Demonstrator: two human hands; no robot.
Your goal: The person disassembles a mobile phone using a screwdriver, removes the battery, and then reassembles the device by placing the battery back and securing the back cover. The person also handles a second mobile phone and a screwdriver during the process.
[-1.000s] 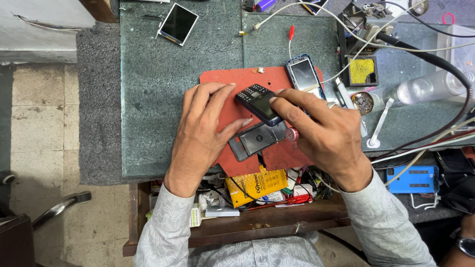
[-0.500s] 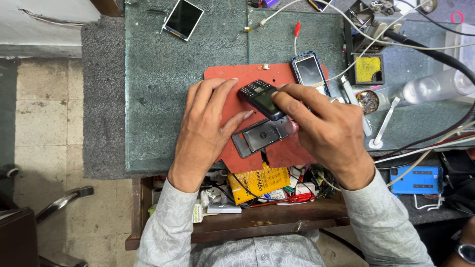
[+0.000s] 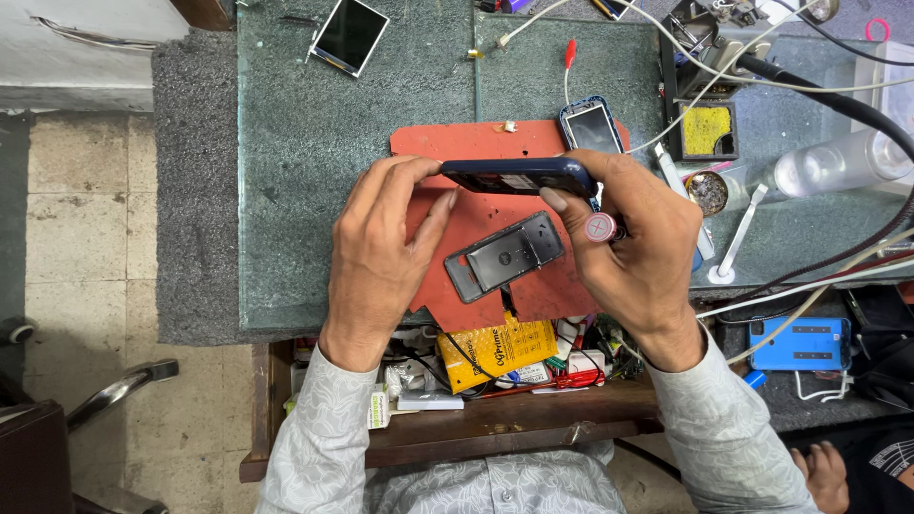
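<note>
My left hand (image 3: pixel 386 252) and my right hand (image 3: pixel 633 252) hold a dark blue phone body (image 3: pixel 519 176) edge-on between their fingertips, above a red work mat (image 3: pixel 457 143). In my right hand I also grip a tool with a round pink-capped end (image 3: pixel 601 227). A dark grey back cover (image 3: pixel 505 255) lies flat on the mat just below the phone body. A second small phone (image 3: pixel 590 127) with a blue rim rests at the mat's upper right corner.
A loose display panel (image 3: pixel 348 34) lies at the back of the green stone table (image 3: pixel 314 162). A yellow sponge holder (image 3: pixel 705 130), cables, a clear bottle (image 3: pixel 838 162) and a blue phone (image 3: pixel 798 343) crowd the right. An open drawer (image 3: pixel 495 381) holds small parts. Another person's hand (image 3: pixel 826 476) shows at bottom right.
The phone body has been turned from lying flat to standing on its edge between both hands. My left fingers moved up to grip its left end.
</note>
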